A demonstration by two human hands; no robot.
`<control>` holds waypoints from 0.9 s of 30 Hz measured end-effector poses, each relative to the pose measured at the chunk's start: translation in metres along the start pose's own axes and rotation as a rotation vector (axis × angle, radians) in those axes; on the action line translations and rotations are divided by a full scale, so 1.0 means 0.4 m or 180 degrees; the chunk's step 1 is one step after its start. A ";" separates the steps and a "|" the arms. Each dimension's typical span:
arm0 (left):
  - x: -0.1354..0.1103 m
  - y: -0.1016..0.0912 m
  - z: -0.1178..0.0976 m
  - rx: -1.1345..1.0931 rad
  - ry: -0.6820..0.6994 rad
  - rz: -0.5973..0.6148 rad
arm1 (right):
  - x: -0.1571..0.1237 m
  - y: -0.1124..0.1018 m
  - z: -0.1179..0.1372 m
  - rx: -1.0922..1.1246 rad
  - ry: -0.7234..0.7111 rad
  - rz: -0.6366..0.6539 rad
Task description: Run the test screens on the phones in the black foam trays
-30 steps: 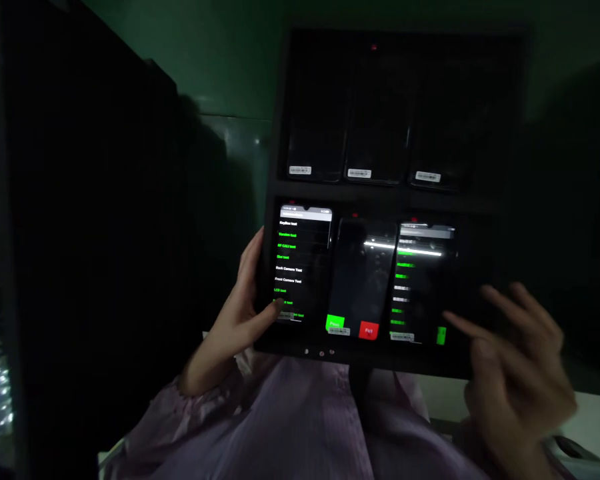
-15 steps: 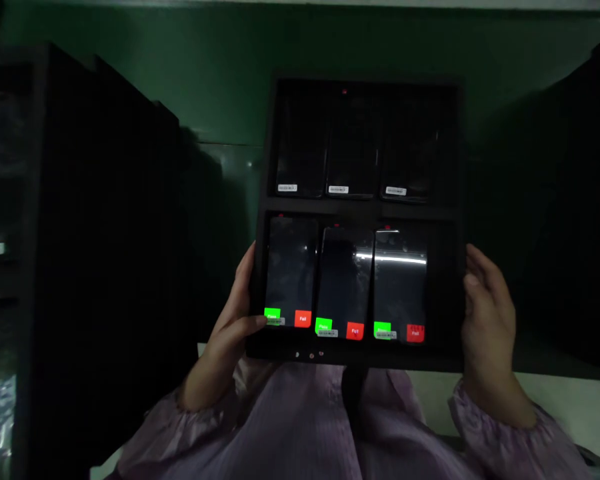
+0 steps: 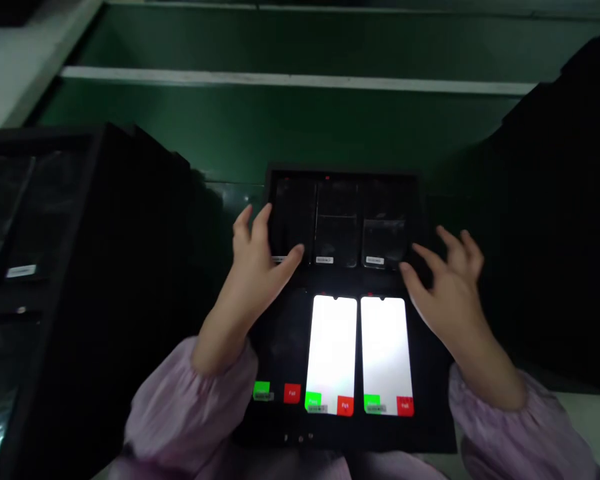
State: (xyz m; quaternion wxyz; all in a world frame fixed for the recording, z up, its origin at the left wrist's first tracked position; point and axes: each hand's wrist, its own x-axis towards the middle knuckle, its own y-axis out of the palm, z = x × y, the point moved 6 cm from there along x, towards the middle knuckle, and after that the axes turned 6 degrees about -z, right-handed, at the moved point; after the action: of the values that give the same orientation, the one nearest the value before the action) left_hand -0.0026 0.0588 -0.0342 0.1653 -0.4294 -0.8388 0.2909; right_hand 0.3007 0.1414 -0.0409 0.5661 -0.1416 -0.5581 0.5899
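Note:
A black tray (image 3: 340, 437) lies in front of me with two rows of smartphones. In its near row, two phones, the middle one (image 3: 331, 347) and the right one (image 3: 385, 347), glow white; the left phone (image 3: 283, 340) has a dark screen. All three show green and red "Fail" buttons. The far-row phones (image 3: 337, 230) are dark, with white barcode labels. My left hand (image 3: 257, 257) is open over the tray's left edge, thumb above the far-left phone. My right hand (image 3: 445, 277) is open at the right edge, thumb and fingers apart, near the far-right phone (image 3: 384, 233).
To the left stands a tall stack of black trays (image 3: 130, 293), its top one holding phones. Another dark stack (image 3: 540, 233) rises at the right. Beyond the tray runs a green surface (image 3: 300, 127) with a pale strip (image 3: 300, 80) across it.
Both hands have let go of the tray's sides and moved to its far half, fingers spread. The tray sits lower in view. Two near-row screens have turned from dark to white.

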 end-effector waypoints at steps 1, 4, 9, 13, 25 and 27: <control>0.051 0.027 -0.009 0.0094 -0.0046 0.0019 | 0.024 0.029 0.001 -0.0027 -0.0010 0.0043; 0.165 0.086 -0.007 0.0099 0.0001 0.0164 | 0.074 0.091 -0.007 0.0119 0.0069 0.0064; 0.215 0.093 0.034 -0.0030 0.0261 0.0044 | 0.117 0.116 -0.029 0.0276 0.0058 -0.0100; 0.198 0.094 0.022 0.0194 0.0143 0.0038 | 0.138 0.123 -0.005 0.0322 -0.0039 -0.0111; 0.187 0.085 -0.008 0.0255 -0.0216 -0.0062 | 0.151 0.116 0.021 0.0489 -0.0097 -0.0102; 0.190 0.088 0.000 0.0147 -0.0131 -0.0054 | 0.147 0.114 0.011 0.0435 -0.0051 -0.0221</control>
State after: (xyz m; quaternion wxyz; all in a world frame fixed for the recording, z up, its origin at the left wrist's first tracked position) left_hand -0.0243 0.1370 -0.0544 0.1603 -0.4122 -0.8387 0.3176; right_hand 0.2554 0.1997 -0.0495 0.5901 -0.0785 -0.5257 0.6077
